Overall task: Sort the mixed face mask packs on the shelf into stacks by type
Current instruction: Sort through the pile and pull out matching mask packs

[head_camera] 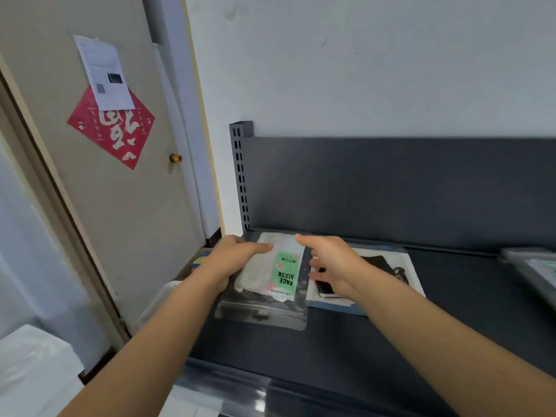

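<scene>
The left hand (231, 260) pinches the green face mask pack (285, 275) by its left edge. The right hand (334, 266) has a loosely open grip, one finger touching the pack's far corner.

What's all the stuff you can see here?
Green-label mask pack: one, clear with green label, shelf's left end.
Black-and-white pack: one, right of it.
Cut-off item: one, greyish, shelf's far right.
Shelf: one, dark grey, against white wall.
Door: one, beige, left.
Red paper: one, diamond, on door.
White notice: one, overlapping red paper's top.
Left hand: grips green-label mask pack's left edge.
Right hand: over black-and-white pack, forefinger stretched out.
</scene>
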A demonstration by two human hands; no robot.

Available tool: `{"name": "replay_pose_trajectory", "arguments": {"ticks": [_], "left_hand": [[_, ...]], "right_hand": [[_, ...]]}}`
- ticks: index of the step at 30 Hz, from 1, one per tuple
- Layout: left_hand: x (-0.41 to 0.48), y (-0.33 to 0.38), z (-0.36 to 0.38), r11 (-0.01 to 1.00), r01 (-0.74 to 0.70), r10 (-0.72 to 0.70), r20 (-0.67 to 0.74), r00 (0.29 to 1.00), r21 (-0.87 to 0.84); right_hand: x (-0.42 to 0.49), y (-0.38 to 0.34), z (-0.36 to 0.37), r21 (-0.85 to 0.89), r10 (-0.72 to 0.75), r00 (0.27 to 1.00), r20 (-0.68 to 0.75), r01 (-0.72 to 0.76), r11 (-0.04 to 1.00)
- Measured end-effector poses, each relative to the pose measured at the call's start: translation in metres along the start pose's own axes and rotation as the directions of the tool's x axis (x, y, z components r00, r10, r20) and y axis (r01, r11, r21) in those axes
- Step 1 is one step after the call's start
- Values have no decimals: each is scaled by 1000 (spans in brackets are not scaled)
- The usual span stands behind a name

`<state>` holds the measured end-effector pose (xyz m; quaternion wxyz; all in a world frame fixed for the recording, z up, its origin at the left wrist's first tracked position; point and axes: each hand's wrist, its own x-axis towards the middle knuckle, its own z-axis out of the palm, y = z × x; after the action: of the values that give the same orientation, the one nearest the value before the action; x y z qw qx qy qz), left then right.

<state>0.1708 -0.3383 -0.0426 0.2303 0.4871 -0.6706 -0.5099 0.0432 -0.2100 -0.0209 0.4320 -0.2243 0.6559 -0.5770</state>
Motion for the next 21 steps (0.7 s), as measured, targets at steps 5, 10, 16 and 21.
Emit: {"name": "replay_pose_trajectory", "arguments": {"ticks": [5,10,16,21], "left_hand": [[0,0,-11,986,-128,130,15,991,-109],[-17,12,0,952,-256,279,134,951,-168],[-55,38,58,914,-309,381,293,877,-263],[-96,68,124,891,-295,425,407,809,-345]], "right_hand": [[-16,2,9,202,11,988,-151,20,979],[-44,8,-4,261,-76,953,-294,157,952],[-90,11,-62,173,-230,844,-484,350,921],[-128,6,-134,59,-320,732,-601,440,896]]}}
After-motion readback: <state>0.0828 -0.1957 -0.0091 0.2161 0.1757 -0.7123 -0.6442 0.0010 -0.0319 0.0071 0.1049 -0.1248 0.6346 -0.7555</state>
